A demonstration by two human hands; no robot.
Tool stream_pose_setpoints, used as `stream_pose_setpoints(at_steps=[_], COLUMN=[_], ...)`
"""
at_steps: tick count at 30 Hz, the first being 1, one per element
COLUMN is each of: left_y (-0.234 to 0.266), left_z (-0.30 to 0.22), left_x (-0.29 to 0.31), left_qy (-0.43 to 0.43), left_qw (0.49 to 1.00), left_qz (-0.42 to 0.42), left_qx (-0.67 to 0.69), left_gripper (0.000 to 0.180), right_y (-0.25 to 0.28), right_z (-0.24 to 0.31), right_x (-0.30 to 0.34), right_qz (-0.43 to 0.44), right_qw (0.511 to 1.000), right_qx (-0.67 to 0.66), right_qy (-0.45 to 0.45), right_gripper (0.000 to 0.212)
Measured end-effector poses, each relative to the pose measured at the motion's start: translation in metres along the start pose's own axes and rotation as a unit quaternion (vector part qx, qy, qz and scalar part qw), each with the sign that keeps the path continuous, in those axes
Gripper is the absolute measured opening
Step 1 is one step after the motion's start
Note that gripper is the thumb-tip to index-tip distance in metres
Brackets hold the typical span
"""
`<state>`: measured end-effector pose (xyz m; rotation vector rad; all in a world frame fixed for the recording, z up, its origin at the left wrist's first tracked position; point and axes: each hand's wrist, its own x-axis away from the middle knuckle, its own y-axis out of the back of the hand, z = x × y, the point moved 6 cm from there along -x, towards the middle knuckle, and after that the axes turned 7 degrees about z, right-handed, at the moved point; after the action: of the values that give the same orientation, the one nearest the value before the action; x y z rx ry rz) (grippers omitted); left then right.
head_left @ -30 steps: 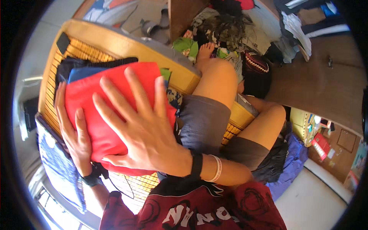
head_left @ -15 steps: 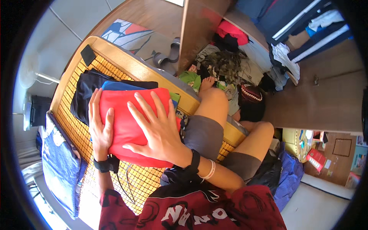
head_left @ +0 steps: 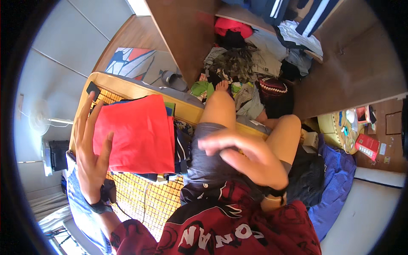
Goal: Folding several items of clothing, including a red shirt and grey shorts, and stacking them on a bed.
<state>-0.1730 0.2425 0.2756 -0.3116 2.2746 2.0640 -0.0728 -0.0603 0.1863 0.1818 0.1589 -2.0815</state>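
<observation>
Right hand (head_left: 255,159) motion-blurred; I cannot separate its fingers from here. Left hand (head_left: 90,155) masks part of the red folded cloth (head_left: 138,131); contact, I cannot tell. Garments beneath (head_left: 181,144) show edges only. A hanging striped garment (head_left: 318,17) is cut off above. Small items (head_left: 349,129) at right: unidentifiable.

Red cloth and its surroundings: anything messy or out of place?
Yes: the crumpled clothes heap between the brown wooden panels looks messy, with pieces jumbled together, whereas the red cloth lies fairly smooth atop the garment stack.
</observation>
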Motion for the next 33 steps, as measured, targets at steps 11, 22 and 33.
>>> stream_pose_setpoints(at_steps=[11, 22, 33], left_y=[-0.106, -0.132, -0.21], left_z=[0.048, 0.041, 0.092], left_x=[-0.056, -0.128, -0.091], left_qy=[0.022, 0.048, 0.016], left_qw=[0.967, 0.925, 0.862], left_qz=[0.251, 0.369, 0.493], left_qx=[0.035, 0.079, 0.121], left_gripper=[0.058, 0.065, 0.052], right_y=[-0.046, 0.024, -0.046], right_z=[0.108, 0.077, -0.069], right_x=[0.065, 0.155, 0.031], right_qz=[-0.043, -0.158, -0.012], right_qw=[0.92, 0.945, 0.958], right_qx=[0.139, 0.172, 0.245], right_qy=[0.364, 0.231, -0.149], right_gripper=[0.028, 0.033, 0.069])
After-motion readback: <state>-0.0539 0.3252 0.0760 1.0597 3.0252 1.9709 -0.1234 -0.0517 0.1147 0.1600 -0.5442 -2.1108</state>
